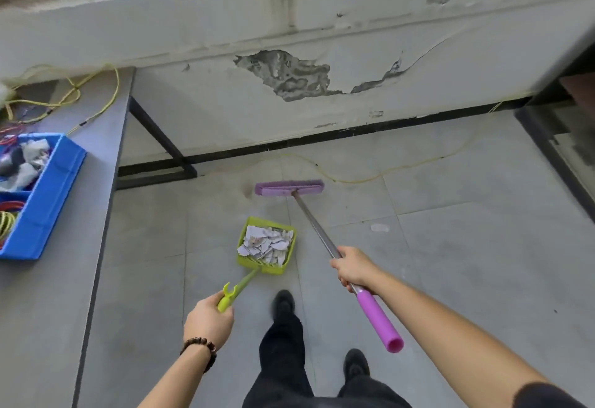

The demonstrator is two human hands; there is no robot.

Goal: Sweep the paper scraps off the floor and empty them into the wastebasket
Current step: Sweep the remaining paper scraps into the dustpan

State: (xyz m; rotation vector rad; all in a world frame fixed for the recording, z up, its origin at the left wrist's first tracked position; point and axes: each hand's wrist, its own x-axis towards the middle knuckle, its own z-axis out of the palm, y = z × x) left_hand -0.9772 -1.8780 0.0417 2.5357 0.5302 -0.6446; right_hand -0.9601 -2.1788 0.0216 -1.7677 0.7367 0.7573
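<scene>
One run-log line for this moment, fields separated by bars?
left hand: grips green plastic dustpan | dustpan: holds white paper scraps | right hand: grips purple metal-poled broom | wastebasket: unseen

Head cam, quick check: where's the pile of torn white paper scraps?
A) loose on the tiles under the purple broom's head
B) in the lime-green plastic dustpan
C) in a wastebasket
B: the torn white paper scraps lie heaped inside the lime-green plastic dustpan; the purple long-handled broom has its head beyond the pan, and no wastebasket is in view.
</scene>
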